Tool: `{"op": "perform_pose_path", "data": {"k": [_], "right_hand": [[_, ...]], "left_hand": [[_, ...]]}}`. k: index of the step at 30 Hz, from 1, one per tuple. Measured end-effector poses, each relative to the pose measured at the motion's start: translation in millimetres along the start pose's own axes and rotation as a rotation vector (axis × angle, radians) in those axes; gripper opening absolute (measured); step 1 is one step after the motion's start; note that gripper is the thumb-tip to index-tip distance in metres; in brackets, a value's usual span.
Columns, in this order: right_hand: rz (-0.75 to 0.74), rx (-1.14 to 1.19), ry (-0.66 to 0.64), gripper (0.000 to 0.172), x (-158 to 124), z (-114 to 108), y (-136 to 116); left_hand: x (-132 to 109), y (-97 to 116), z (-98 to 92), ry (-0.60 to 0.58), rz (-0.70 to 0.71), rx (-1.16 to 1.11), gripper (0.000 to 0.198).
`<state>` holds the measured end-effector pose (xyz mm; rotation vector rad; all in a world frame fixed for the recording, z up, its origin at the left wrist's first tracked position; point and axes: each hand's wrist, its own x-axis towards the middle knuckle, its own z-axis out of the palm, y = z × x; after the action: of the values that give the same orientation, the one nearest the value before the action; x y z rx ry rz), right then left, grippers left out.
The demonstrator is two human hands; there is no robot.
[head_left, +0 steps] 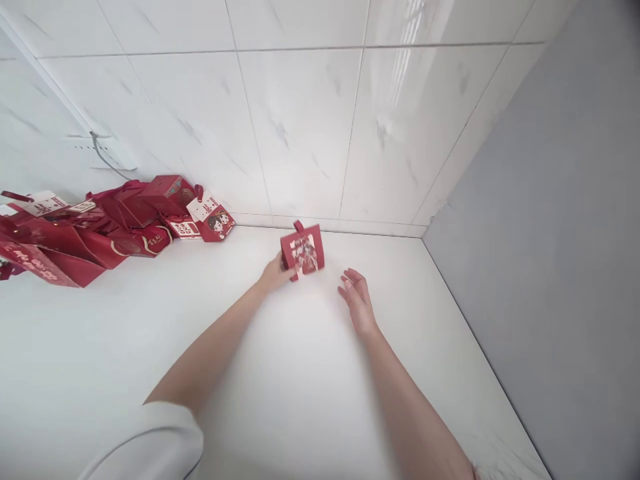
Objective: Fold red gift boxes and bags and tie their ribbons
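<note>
A small red gift box with a printed picture on its front and a red ribbon loop on top is near the wall. My left hand grips it at its left side, thumb across the lower front corner. The fingers behind the box are hidden. To the right of the box, apart from it, my right hand hovers over the white surface with its fingers slightly curled and apart, holding nothing.
Several red gift boxes and bags are heaped at the left along the wall. A white tiled wall stands behind the white tabletop. At the right rises a grey panel. A cable hangs from a wall socket strip.
</note>
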<state>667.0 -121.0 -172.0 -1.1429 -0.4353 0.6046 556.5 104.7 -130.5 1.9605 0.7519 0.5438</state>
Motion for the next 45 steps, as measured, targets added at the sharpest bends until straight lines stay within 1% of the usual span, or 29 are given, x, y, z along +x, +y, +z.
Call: {"op": "perform_pose_path", "data": {"k": [1, 2, 3, 4, 5, 6, 7, 8, 12, 14, 16, 18, 21, 23, 25, 27, 28, 31, 36, 41, 45], "right_hand": [[-0.051, -0.038, -0.003, 0.053, -1.0, -0.1, -1.1], [-0.077, -0.067, -0.043, 0.059, -2.5, -0.1, -2.8], [-0.071, -0.086, -0.110, 0.062, -4.3, 0.0, -4.8], [-0.039, -0.091, -0.181, 0.061, -6.1, 0.4, -6.8], [0.006, -0.088, -0.239, 0.058, -7.8, 1.0, -8.6], [0.046, -0.085, -0.268, 0.055, -9.2, 1.7, -10.0], [0.071, -0.087, -0.276, 0.053, -10.2, 2.5, -10.8], [0.070, -0.090, -0.262, 0.052, -10.8, 3.4, -11.1], [-0.001, -0.121, -0.205, 0.054, -10.0, 6.0, -7.1], [-0.019, -0.133, -0.170, 0.058, -8.6, 6.2, -3.9], [-0.037, -0.132, -0.142, 0.064, -7.3, 5.6, -1.3], [-0.047, -0.125, -0.125, 0.069, -6.3, 4.8, 0.4], [-0.052, -0.117, -0.083, 0.071, -5.8, 3.9, 1.6], [-0.062, -0.117, -0.028, 0.064, -5.5, 3.5, 1.7], [-0.072, -0.113, 0.019, 0.053, -4.9, 3.0, 1.3], [-0.069, -0.132, 0.016, 0.044, -3.7, 2.2, 0.5], [-0.065, -0.149, 0.000, 0.043, -3.0, 1.5, 0.0], [-0.049, -0.200, -0.047, 0.046, -0.8, -0.4, -1.1], [-0.051, -0.200, -0.091, 0.043, 1.8, -1.8, 0.3], [-0.064, -0.205, -0.092, 0.043, 3.5, -3.1, 1.2], [-0.072, -0.217, -0.098, 0.044, 2.7, -3.5, -2.6]], "left_hand": [[-17.2, 0.0, 4.9, -0.088, 0.026, -0.030, 0.066], [-34.2, 0.0, 9.5, -0.194, 0.064, -0.071, 0.064], [-50.2, -0.1, 13.5, -0.336, 0.121, -0.140, 0.063], [-64.1, -0.2, 16.9, -0.436, 0.160, -0.191, 0.062], [-75.5, -0.4, 19.7, -0.503, 0.180, -0.227, 0.062], [-83.9, -0.5, 22.1, -0.528, 0.185, -0.246, 0.064], [-89.3, -0.4, 24.5, -0.506, 0.168, -0.246, 0.066], [-91.9, 0.0, 27.0, -0.452, 0.136, -0.243, 0.067], [-88.1, 4.8, 41.1, -0.163, -0.009, -0.317, 0.067], [-85.8, 7.6, 48.4, -0.060, -0.024, -0.376, 0.064], [-85.6, 8.2, 53.3, -0.011, -0.005, -0.393, 0.061], [-86.4, 6.1, 55.3, 0.013, 0.038, -0.382, 0.055], [-86.6, 1.2, 55.4, 0.046, 0.097, -0.363, 0.046], [-85.5, -0.6, 54.9, 0.036, 0.108, -0.353, 0.045], [-83.7, -1.0, 54.4, -0.004, 0.113, -0.346, 0.046], [-81.6, -0.8, 53.7, -0.041, 0.120, -0.351, 0.048], [-80.5, -0.9, 53.2, -0.056, 0.123, -0.359, 0.049], [-77.4, -2.0, 50.9, -0.088, 0.128, -0.391, 0.052], [-73.9, -5.3, 47.9, -0.135, 0.133, -0.441, 0.050], [-73.1, -7.1, 50.0, -0.135, 0.157, -0.450, 0.050], [-73.3, -7.3, 51.3, -0.122, 0.157, -0.405, 0.053]]}}
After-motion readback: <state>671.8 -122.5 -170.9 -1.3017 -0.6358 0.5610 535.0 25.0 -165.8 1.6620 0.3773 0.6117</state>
